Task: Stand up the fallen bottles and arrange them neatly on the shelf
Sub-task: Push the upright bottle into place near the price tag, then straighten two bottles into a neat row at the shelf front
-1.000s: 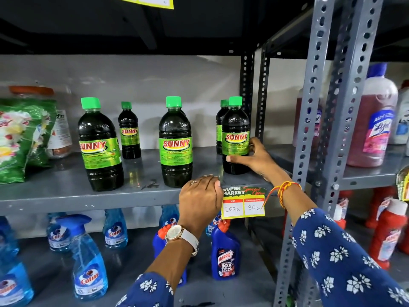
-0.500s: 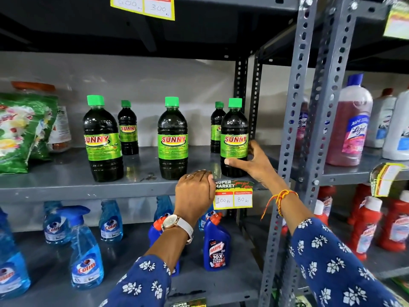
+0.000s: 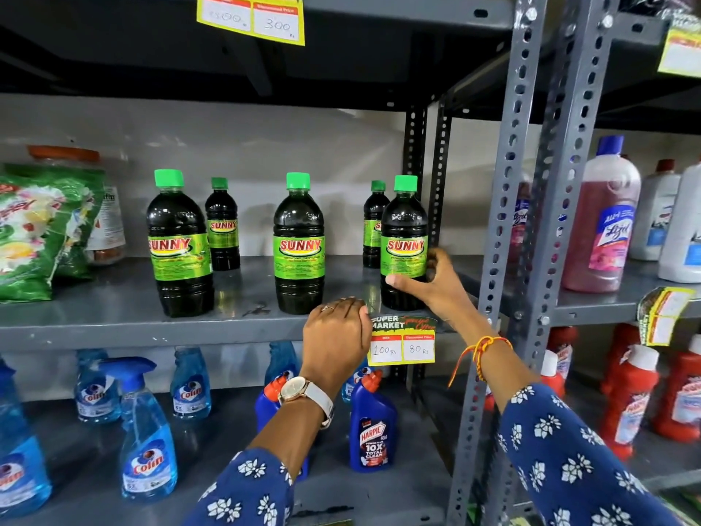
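Several dark Sunny bottles with green caps stand upright on the grey shelf [image 3: 113, 320]. Three are in front: a left bottle [image 3: 178, 244], a middle bottle [image 3: 299, 244] and a right bottle [image 3: 403, 237]. Two smaller-looking ones stand behind, a back left bottle [image 3: 222, 225] and a back right bottle [image 3: 372, 222]. My right hand [image 3: 432, 286] grips the lower part of the right front bottle, thumb across its front. My left hand [image 3: 337, 336] rests curled on the shelf's front edge, holding no bottle.
A green printed bag [image 3: 34, 229] and a jar sit at the shelf's left. A price tag [image 3: 402, 341] hangs on the edge. Blue spray bottles [image 3: 148, 430] and Harpic bottles [image 3: 373, 423] fill the shelf below. Grey slotted uprights [image 3: 504, 222] stand right, with pink and red cleaners beyond.
The view has pulled back and tilted up a little. My right hand stays on the right front bottle, and my left hand stays on the shelf edge.
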Available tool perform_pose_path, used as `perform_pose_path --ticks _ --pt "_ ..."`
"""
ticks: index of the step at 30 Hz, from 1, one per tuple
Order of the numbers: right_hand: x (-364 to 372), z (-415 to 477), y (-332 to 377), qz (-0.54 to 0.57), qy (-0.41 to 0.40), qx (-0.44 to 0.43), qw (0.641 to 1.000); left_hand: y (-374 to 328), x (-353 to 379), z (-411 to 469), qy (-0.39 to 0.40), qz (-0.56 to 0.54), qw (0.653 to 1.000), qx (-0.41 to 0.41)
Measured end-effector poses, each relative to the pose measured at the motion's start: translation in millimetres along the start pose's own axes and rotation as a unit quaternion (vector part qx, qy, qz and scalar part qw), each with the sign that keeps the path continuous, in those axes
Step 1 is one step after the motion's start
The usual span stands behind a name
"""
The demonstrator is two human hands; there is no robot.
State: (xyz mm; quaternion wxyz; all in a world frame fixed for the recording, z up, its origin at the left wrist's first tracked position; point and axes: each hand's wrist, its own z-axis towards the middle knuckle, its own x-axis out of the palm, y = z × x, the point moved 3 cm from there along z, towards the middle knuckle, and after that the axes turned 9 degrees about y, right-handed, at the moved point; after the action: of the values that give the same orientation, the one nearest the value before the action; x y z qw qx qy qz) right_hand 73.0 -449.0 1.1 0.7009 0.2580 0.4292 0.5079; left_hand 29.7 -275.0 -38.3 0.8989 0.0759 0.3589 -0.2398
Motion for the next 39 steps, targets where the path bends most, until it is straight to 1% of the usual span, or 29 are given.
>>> perform_pose_path --ticks 2,3,5,6,7,8,9,10,11,12,13,15,16,18,23,25,29,39 --pt "1.8 -9.3 5.4 0.008 -0.058 -0.040 0.998 1.4 -6.5 -5.1 -0.022 -0.048 0.999 0.014" --pt "3.3 -16.9 10.8 -0.020 -0.101 -0.081 0.991 5.4 -12.9 -10.2 -0.052 -0.071 0.996 0.025" --pt "11.9 -31.0 27.6 -0.079 -0.172 -0.188 0.964 25.4 -33.6 -21.0 -0.146 -0.102 0.983 0.040" --pt "18.3 -35.2 37.1 -0.079 -0.178 -0.235 0.952 39.3 -45.5 -25.4 -0.198 -0.108 0.974 0.035" --pt "28.1 -35.3 48.8 -0.063 -0.158 -0.265 0.949 57.0 -59.0 -29.7 -0.251 -0.106 0.962 0.014" --pt "39.1 -31.8 60.6 -0.039 -0.119 -0.275 0.953 76.2 -72.6 -33.4 -0.302 -0.101 0.948 -0.022" --pt "52.0 -25.1 71.8 -0.011 -0.071 -0.264 0.962 97.1 -85.4 -36.5 -0.343 -0.096 0.932 -0.068" --pt "65.7 -15.7 80.6 0.014 -0.026 -0.236 0.971 117.2 -96.5 -39.2 -0.363 -0.096 0.919 -0.120" --pt "78.1 -5.5 85.5 0.031 0.009 -0.195 0.980 134.3 -103.3 -39.6 -0.355 -0.109 0.912 -0.172" --pt "91.2 4.6 86.9 0.046 0.035 -0.149 0.987 151.3 -106.6 -39.6 -0.319 -0.129 0.914 -0.216" --pt "104.1 13.4 83.7 0.055 0.051 -0.101 0.992 165.6 -106.1 -39.1 -0.267 -0.159 0.918 -0.246" --pt "124.8 22.3 72.8 0.061 0.081 -0.032 0.994 187.8 -99.0 -37.8 -0.168 -0.205 0.922 -0.283" --pt "132.5 23.8 64.6 0.064 0.098 -0.013 0.993 195.7 -94.6 -37.8 -0.132 -0.204 0.923 -0.299" --pt "140.9 27.3 50.9 0.067 0.127 -0.004 0.990 208.1 -87.1 -37.5 -0.084 -0.187 0.926 -0.317" --pt "139.7 35.7 41.4 0.078 0.197 -0.029 0.977 225.3 -80.3 -38.2 -0.017 -0.184 0.940 -0.286" --pt "140.6 34.2 40.3 0.081 0.200 -0.034 0.976 225.9 -81.5 -39.6 -0.005 -0.170 0.947 -0.272" --pt "139.9 33.3 40.5 0.068 0.191 -0.035 0.979 221.2 -83.5 -39.5 -0.017 -0.154 0.955 -0.253" --pt "139.7 28.8 47.2 0.033 0.186 -0.025 0.982 219.4 -83.6 -41.6 -0.039 -0.126 0.958 -0.256"
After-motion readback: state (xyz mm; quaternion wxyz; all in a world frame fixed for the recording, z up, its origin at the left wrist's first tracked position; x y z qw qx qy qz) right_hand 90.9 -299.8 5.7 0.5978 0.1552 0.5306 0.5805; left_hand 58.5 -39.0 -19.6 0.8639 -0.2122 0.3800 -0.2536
